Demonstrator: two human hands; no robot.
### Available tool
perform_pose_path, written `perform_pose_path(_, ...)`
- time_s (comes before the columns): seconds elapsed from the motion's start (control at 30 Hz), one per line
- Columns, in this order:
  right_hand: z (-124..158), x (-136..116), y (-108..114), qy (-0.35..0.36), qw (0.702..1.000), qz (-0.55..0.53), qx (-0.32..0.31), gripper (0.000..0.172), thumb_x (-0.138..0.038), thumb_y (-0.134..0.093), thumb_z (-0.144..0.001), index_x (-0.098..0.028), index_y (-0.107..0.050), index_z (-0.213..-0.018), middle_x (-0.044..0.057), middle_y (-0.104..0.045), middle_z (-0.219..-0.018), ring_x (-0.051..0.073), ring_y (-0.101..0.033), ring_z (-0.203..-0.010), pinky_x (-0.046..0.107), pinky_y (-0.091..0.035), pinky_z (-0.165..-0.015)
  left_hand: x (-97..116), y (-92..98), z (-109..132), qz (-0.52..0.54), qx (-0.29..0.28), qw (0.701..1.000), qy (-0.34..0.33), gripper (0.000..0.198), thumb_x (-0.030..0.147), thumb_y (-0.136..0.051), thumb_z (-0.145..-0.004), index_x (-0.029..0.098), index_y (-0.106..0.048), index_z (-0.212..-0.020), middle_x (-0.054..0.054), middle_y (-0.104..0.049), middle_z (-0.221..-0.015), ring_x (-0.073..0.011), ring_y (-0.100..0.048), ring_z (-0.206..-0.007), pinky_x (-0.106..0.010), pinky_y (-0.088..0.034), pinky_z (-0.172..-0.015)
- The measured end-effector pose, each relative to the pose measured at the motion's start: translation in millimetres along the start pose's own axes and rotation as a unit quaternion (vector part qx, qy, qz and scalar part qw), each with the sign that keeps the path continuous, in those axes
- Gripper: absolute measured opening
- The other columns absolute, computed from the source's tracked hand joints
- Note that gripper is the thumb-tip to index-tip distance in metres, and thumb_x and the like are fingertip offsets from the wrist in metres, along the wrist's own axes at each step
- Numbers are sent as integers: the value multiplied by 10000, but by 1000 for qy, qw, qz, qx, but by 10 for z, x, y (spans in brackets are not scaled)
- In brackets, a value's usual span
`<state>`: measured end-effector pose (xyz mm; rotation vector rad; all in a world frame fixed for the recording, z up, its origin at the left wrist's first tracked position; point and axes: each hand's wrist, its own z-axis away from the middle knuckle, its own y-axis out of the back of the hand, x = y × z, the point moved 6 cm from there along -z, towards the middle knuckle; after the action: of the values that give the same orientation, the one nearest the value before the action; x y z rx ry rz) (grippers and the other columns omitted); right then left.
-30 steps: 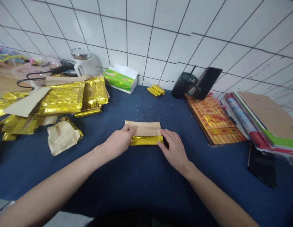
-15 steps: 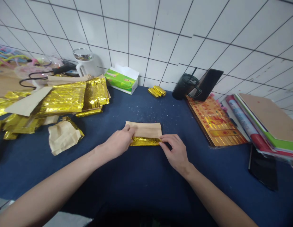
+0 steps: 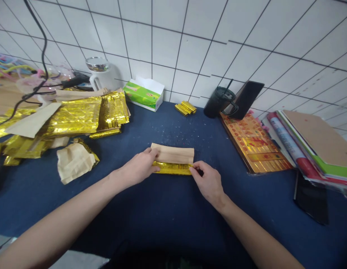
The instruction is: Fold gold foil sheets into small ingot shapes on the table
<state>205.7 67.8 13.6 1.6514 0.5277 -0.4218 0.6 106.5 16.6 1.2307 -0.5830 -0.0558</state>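
And here it's a shimmering gold foil strip (image 3: pixel 172 168) hard against a matte tan kraft paper band (image 3: pixel 172 153), on a navy, white-flecked tabletop (image 3: pixel 173 218), before a white tile wall (image 3: pixel 162 45) gridded in black!

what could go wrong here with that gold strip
The gold foil strip looks thin, so the right hand pinching its end might crease or tear it. The left hand holds the other end, and if the two pull unevenly, the foil could slip out of line with the brown paper above it.
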Motion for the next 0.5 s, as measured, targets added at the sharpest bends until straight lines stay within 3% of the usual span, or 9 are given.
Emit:
perform_pose_path(0.07, 14, -8, 0, 3, 1000, 15, -2, 124, -269, -482, -790, -220, -584, -739, -4, -616, -683, 154, -579, -620, 276, -435, -603, -34, 28, -1, 19, -12, 1000, 0, 299, 284, -596, -722, 157, -490, -971, -72, -560, -934, -213, -582, -833, -293, -432, -724)
perform_pose_path(0.23, 35, -44, -4, 27, 999, 41, 9, 113, -229, -478, -785, -214, -583, -745, 1, -615, -697, 156, -582, -639, 275, -437, -621, -62, 81, -4, 19, -29, 999, -27, 51, 196, -551, -721, 186, -501, -724, -2, -578, -746, -165, -572, -725, -238, -373, -605)
perform_pose_path(0.5, 59, -120, 1, 79, 993, 83, 34, 134, -201, -452, -793, -219, -563, -721, -7, -603, -656, 154, -574, -621, 258, -412, -570, -68, 75, -20, 17, -16, 1000, -11, 69, 156, -486, -724, 180, -473, -661, 5, -559, -687, -139, -545, -632, -235, -340, -558)
